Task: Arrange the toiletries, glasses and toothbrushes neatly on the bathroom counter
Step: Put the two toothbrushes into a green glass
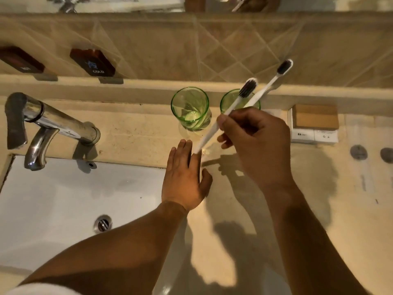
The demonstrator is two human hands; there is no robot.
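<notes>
Two green glasses stand upright at the back of the beige counter (136,133): the left glass (190,107) is in full view, the right glass (230,101) is partly hidden behind my right hand. My right hand (255,143) grips two white toothbrushes with dark bristles above the glasses, one toothbrush (234,103) pointing up-right and the other toothbrush (274,80) higher and further right. My left hand (185,179) lies flat, fingers straight, on the counter at the sink's edge, just below the lower handle's tip. Small toiletry boxes (314,124) sit to the right.
A chrome tap (51,126) stands over the white sink (63,199) on the left, with a drain (103,223). Two dark hot and cold signs (93,62) lean on the tiled wall. Two round grey discs (358,152) lie at the far right.
</notes>
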